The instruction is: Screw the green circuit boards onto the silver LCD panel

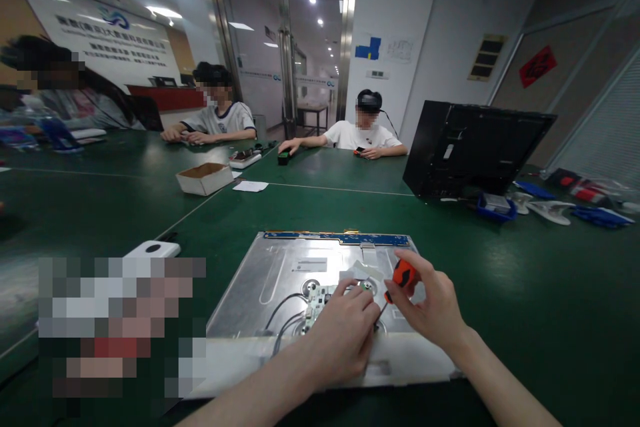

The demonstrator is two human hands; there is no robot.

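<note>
One metal panel (243,300) lies under both hands (349,325), screwdriver (404,273) in right.

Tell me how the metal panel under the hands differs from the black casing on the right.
The metal panel lies flat, while the black casing stands up. The metal panel is shiny silver with a blue strip along its far edge; the black casing is dark nearly all over. Both hands work over the metal panel; none touches the black casing. Both are broad and rest on the green table.
</note>
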